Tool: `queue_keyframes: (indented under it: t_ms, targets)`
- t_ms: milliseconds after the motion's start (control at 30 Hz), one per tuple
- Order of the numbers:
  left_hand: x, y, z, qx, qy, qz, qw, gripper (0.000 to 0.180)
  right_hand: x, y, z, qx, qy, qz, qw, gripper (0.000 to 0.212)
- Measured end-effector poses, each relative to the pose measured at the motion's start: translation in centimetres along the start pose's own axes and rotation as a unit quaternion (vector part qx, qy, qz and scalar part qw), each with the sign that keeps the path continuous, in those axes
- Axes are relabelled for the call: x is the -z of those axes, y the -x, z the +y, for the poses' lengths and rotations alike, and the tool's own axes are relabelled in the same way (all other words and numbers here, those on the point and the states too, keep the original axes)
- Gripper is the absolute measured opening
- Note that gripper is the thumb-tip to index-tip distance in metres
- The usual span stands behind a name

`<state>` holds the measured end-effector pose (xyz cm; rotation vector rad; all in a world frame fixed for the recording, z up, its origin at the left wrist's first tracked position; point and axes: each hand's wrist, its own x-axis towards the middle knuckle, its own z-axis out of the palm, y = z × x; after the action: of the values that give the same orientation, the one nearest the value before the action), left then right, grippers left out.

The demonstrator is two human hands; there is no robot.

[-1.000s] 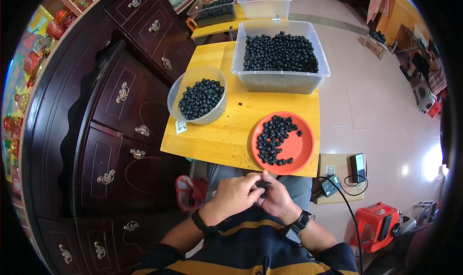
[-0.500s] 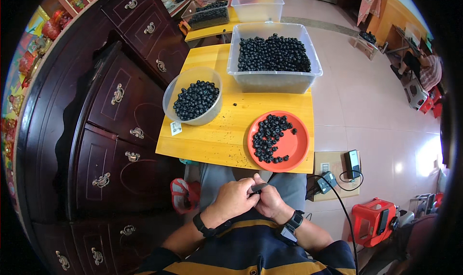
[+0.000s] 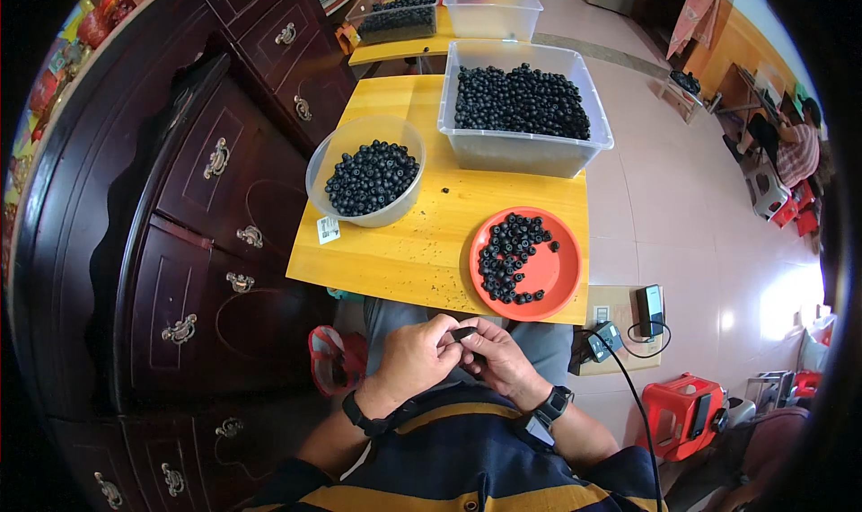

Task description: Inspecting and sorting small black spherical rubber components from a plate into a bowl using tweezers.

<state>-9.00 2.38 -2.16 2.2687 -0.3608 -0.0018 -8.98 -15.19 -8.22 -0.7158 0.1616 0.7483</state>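
Over my lap, my left hand (image 3: 415,357) and my right hand (image 3: 503,361) meet with their fingertips pinched together. Between them is a small black strip-like piece (image 3: 463,333), gripped by both; its exact kind is hard to make out. Just beyond my hands, an orange-red plate (image 3: 558,274) holds dark round bead-like pieces (image 3: 507,251), some showing a hole or ring. Farther left stands a translucent round tub (image 3: 319,184) with more of the same dark pieces. A large clear rectangular bin (image 3: 521,155), well filled with them, stands at the back of the yellow table (image 3: 386,260).
One loose dark piece (image 3: 445,190) and crumbs lie on the table. Dark wooden drawers (image 3: 206,233) rise close on the left. Behind are another clear bin (image 3: 492,13) and a dark-filled box (image 3: 395,25). A black cable (image 3: 633,395) and red stool (image 3: 687,413) are at right.
My fingers have shifted around the black piece, which now sits slightly farther left and higher. The view has turned a little, moving the table's things slightly right in the picture.
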Motion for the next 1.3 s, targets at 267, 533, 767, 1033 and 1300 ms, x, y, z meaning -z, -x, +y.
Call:
queue_keyframes:
  t_ms: [267, 533, 767, 1033, 1300]
  targets:
    - [-0.1, 0.6, -0.3, -0.019, 0.032, 0.022, 0.999, 0.020, 0.0, 0.6, 0.0, 0.016, 0.017, 0.010, 1.000, 0.016]
    - [-0.6, 1.6, -0.3, -0.009, 0.088, 0.062, 0.994, 0.025, -0.8, 0.9, 0.0, 0.025, -0.016, -0.010, 0.999, 0.017]
    - [-0.6, 1.7, -0.1, -0.095, 0.051, 0.129, 0.986, 0.024, -1.3, 0.9, 0.4, 0.021, -0.057, 0.001, 0.998, 0.016]
    - [-0.5, 2.5, -0.7, -0.111, 0.098, 0.166, 0.975, 0.016, -2.1, 1.0, 0.6, 0.059, -0.137, -0.009, 0.989, 0.016]
    - [2.4, 1.9, 0.0, -0.017, 0.074, 0.007, 0.997, 0.031, -1.6, 1.2, 1.2, 0.044, -0.102, -0.059, 0.992, 0.018]
